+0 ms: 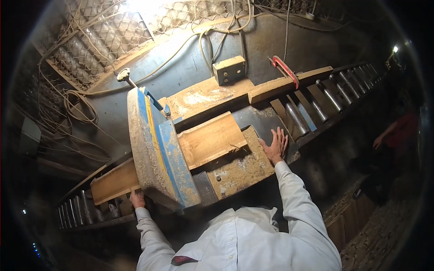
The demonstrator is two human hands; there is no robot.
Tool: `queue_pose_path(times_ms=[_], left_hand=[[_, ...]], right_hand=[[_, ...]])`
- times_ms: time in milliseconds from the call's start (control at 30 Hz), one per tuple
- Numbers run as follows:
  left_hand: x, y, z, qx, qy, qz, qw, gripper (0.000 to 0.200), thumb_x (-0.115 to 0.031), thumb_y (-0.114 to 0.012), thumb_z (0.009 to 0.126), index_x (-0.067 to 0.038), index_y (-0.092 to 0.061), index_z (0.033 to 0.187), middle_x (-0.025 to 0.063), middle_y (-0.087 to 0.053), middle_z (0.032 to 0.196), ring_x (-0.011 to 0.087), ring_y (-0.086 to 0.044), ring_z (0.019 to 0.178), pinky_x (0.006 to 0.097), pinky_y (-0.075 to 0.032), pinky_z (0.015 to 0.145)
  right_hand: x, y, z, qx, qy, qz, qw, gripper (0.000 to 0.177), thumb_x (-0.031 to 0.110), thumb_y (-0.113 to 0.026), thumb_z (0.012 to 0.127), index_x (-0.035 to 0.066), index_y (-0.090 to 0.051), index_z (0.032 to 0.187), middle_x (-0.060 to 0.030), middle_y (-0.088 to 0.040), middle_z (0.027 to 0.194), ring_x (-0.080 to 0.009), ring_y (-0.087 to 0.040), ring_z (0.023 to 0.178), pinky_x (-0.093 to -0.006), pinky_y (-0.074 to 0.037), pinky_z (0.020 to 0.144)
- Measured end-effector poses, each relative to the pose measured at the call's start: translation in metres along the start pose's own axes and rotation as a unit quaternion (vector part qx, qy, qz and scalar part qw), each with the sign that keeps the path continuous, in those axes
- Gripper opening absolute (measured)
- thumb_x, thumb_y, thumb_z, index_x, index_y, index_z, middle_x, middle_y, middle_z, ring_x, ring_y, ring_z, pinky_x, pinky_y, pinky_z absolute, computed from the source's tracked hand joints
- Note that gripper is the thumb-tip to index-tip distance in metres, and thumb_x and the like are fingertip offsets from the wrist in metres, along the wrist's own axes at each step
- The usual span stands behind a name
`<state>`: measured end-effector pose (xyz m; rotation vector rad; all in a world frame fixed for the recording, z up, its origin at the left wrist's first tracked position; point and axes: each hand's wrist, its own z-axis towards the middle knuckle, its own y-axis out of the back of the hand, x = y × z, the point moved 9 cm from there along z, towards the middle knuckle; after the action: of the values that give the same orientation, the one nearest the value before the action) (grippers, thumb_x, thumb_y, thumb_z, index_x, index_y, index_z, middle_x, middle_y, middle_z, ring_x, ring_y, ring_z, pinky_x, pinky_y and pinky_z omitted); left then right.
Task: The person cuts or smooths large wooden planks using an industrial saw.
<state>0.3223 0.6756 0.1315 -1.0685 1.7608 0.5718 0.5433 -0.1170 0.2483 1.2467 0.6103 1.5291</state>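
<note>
A wooden board (210, 140) with rough edges lies on the machine table and runs in under a blue, dust-covered guard (165, 149). Left of the guard, a board end (113, 182) of like colour shows above the rollers; the stretch between is hidden. My left hand (138, 199) is closed at the near edge of that left end, close beside the guard, its fingers partly hidden. Resting with fingers spread, my right hand (275, 147) is at the right end of a sawdust-covered plate (239, 169), holding nothing.
Metal rollers (316, 108) extend right, and more rollers (74, 212) extend left. A red clamp (285, 71) grips a wooden fence (291, 86). Behind stand a switch box (229, 71), loose cables (203, 34) and wire mesh (104, 43). A person in red (402, 133) is at far right.
</note>
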Motion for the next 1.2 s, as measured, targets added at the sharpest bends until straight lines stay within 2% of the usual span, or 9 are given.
queue_pose_path(times_ms=[33, 100, 167, 533, 700, 867, 933, 1033, 1200], left_hand=[[-0.003, -0.001, -0.010, -0.053, -0.010, -0.010, 0.998, 0.055, -0.041, -0.063, 0.089, -0.001, -0.047, 0.123, 0.0166, -0.052, 0.116, 0.0290, -0.057, 0.099, 0.0429, -0.050, 0.077], [-0.027, -0.028, -0.032, 0.038, -0.167, 0.120, 0.978, 0.048, -0.041, -0.058, 0.092, 0.000, -0.053, 0.118, 0.0152, -0.057, 0.110, 0.0271, -0.059, 0.093, 0.0400, -0.051, 0.076], [-0.028, -0.050, -0.055, 0.102, -0.220, 0.181, 0.953, 0.044, -0.040, -0.053, 0.094, 0.000, -0.058, 0.111, 0.0137, -0.062, 0.103, 0.0257, -0.062, 0.088, 0.0379, -0.051, 0.075], [0.021, -0.093, -0.090, 0.153, -0.098, 0.027, 0.983, 0.043, -0.038, -0.047, 0.096, 0.002, -0.063, 0.101, 0.0110, -0.067, 0.094, 0.0253, -0.065, 0.081, 0.0381, -0.050, 0.071], [0.024, -0.098, -0.084, 0.171, -0.050, -0.050, 0.983, 0.044, -0.037, -0.046, 0.097, 0.003, -0.063, 0.100, 0.0103, -0.068, 0.092, 0.0255, -0.065, 0.080, 0.0390, -0.050, 0.070], [-0.022, -0.075, -0.088, 0.082, -0.007, 0.032, 0.996, 0.051, -0.048, -0.051, 0.095, 0.002, -0.059, 0.106, 0.0089, -0.064, 0.092, 0.0263, -0.065, 0.080, 0.0356, -0.054, 0.072], [0.000, -0.021, -0.034, -0.025, 0.017, -0.012, 0.999, 0.064, -0.052, -0.057, 0.090, 0.005, -0.048, 0.118, 0.0176, -0.056, 0.103, 0.0328, -0.062, 0.086, 0.0483, -0.056, 0.077], [-0.017, -0.025, -0.036, -0.013, -0.013, -0.019, 1.000, 0.051, -0.046, -0.055, 0.091, -0.004, -0.054, 0.120, 0.0123, -0.056, 0.109, 0.0256, -0.059, 0.084, 0.0458, -0.056, 0.072], [-0.019, -0.020, -0.039, -0.088, -0.048, 0.029, 0.995, 0.059, -0.049, -0.055, 0.091, -0.004, -0.048, 0.129, 0.0116, -0.060, 0.105, 0.0239, -0.062, 0.083, 0.0405, -0.057, 0.064]], right_hand=[[0.001, -0.001, 0.002, 0.004, -0.001, -0.003, 1.000, 0.085, 0.070, -0.056, 0.078, 0.009, -0.043, 0.136, -0.0161, -0.030, 0.149, -0.0315, -0.017, 0.142, -0.0494, -0.005, 0.116], [0.004, -0.005, 0.006, 0.014, -0.003, -0.010, 1.000, 0.088, 0.072, -0.055, 0.077, 0.009, -0.042, 0.137, -0.0158, -0.029, 0.150, -0.0315, -0.015, 0.143, -0.0494, -0.004, 0.116], [0.004, -0.013, 0.012, 0.020, 0.004, -0.004, 1.000, 0.090, 0.074, -0.053, 0.076, 0.009, -0.042, 0.138, -0.0154, -0.027, 0.151, -0.0314, -0.014, 0.143, -0.0493, -0.003, 0.116], [0.011, -0.022, 0.031, 0.015, -0.060, 0.005, 0.998, 0.088, 0.074, -0.055, 0.075, 0.010, -0.046, 0.135, -0.0098, -0.032, 0.150, -0.0264, -0.018, 0.143, -0.0484, -0.005, 0.116], [0.017, -0.019, 0.030, 0.001, -0.053, -0.003, 0.999, 0.077, 0.063, -0.060, 0.080, 0.010, -0.046, 0.135, -0.0091, -0.035, 0.149, -0.0257, -0.021, 0.142, -0.0449, -0.007, 0.117], [0.018, -0.025, 0.031, 0.007, -0.041, -0.020, 0.999, 0.073, 0.058, -0.061, 0.082, 0.009, -0.046, 0.134, -0.0103, -0.037, 0.147, -0.0270, -0.025, 0.141, -0.0463, -0.011, 0.116], [0.017, -0.029, 0.031, -0.006, -0.021, -0.042, 0.999, 0.069, 0.055, -0.061, 0.084, 0.008, -0.047, 0.133, -0.0108, -0.039, 0.146, -0.0276, -0.026, 0.140, -0.0458, -0.012, 0.115], [0.021, -0.029, 0.030, 0.009, -0.026, -0.047, 0.999, 0.069, 0.057, -0.058, 0.085, 0.010, -0.047, 0.134, -0.0092, -0.040, 0.146, -0.0273, -0.026, 0.140, -0.0463, -0.013, 0.115], [0.021, -0.030, 0.026, 0.021, -0.033, -0.038, 0.999, 0.072, 0.060, -0.056, 0.085, 0.010, -0.045, 0.135, -0.0072, -0.037, 0.149, -0.0259, -0.024, 0.142, -0.0470, -0.011, 0.116]])
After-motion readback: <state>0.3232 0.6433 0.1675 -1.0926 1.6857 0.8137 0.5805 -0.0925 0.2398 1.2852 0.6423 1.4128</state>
